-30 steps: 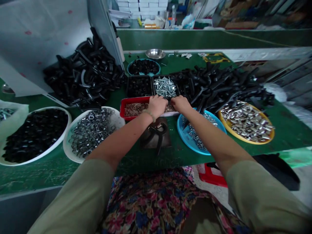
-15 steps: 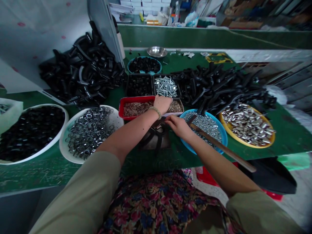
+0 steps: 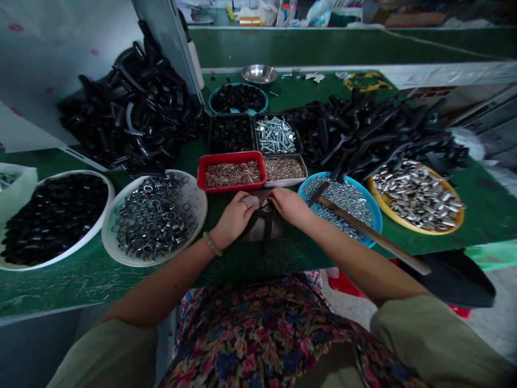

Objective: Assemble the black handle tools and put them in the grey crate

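Both my hands meet over a dark metal block (image 3: 258,229) at the table's front edge, where a black plastic part (image 3: 264,226) lies. My left hand (image 3: 236,215) has its fingers curled and pinched at the part's top. My right hand (image 3: 288,205) is also curled, its fingertips pressed to the same spot by a small silver piece (image 3: 264,203). Just beyond them stand a red tray of thin pins (image 3: 232,171) and a white tray of small brass-coloured pieces (image 3: 285,168).
A hammer (image 3: 363,229) lies across the blue dish of nuts (image 3: 343,196). A white dish of metal rings (image 3: 155,215), a white dish of black rings (image 3: 52,215), a yellow dish of steel sleeves (image 3: 416,194), trays of screws (image 3: 277,134) and heaps of black parts (image 3: 133,116) crowd the green table (image 3: 60,285).
Both hands have drawn back from the pin trays to the block in front. The right hand came first, then the left. The hammer now shows, lying on the blue dish.
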Motion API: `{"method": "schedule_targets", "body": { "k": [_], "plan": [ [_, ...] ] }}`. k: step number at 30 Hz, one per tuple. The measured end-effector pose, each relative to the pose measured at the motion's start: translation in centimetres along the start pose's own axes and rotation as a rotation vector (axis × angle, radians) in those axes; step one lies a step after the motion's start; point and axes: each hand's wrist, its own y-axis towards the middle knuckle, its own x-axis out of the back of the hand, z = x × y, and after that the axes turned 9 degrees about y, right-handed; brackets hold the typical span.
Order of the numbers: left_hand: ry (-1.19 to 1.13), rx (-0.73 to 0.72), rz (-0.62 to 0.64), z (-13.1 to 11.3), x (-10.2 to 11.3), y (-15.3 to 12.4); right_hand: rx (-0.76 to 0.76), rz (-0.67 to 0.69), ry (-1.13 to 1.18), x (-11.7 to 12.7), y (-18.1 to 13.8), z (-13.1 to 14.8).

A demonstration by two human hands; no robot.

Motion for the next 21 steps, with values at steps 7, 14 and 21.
{"method": "schedule_targets", "body": {
  "k": [7,14,21],
  "plan": [
    [0.306,-0.027,0.08,-0.4,-1.5,-0.4,0.002,-0.067,0.057,-0.5,-0.3,-0.2],
    [0.478,-0.069,0.084,-1.1,-1.5,-1.1,-0.043,-0.122,0.137,-0.8,-0.1,-0.6],
    [0.496,-0.125,0.137,-1.4,-1.2,-1.4,-0.1,-0.139,0.188,-0.9,0.4,-0.6]
  ]
}}
